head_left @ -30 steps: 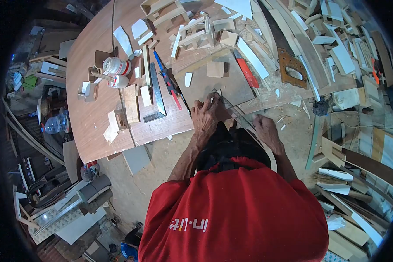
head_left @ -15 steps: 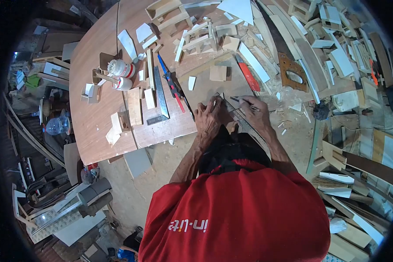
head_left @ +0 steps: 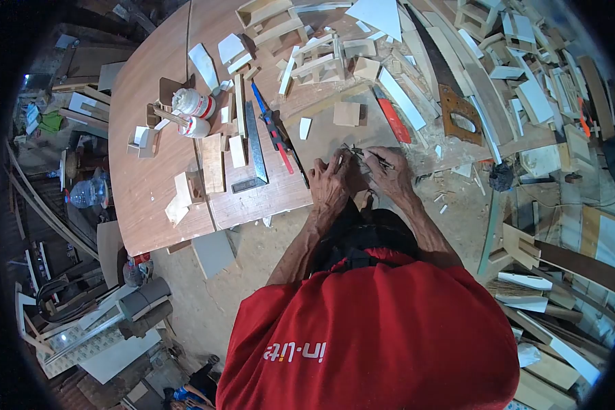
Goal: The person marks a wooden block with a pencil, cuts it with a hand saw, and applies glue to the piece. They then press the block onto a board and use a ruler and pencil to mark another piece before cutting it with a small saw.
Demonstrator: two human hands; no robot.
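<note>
My left hand is at the table's front edge, its fingers bent and pressed down on something mostly hidden beneath them. Close to its right, my right hand is closed around a thin dark pencil-like stick. Thin metal pieces show between the fingertips of both hands; their full shape is hidden. A brown board piece lies between my hands. Just beyond them is a small square wood block, with a small white offcut to its left.
A metal try square, a blue-and-red tool, a red-handled tool and a wood-handled saw lie around the work spot. White tubs stand at left. Wood offcuts crowd the far side and right.
My right hand has moved left, closer to my left hand. The long metal strip seen under it before is now mostly hidden. My left hand has barely shifted.
</note>
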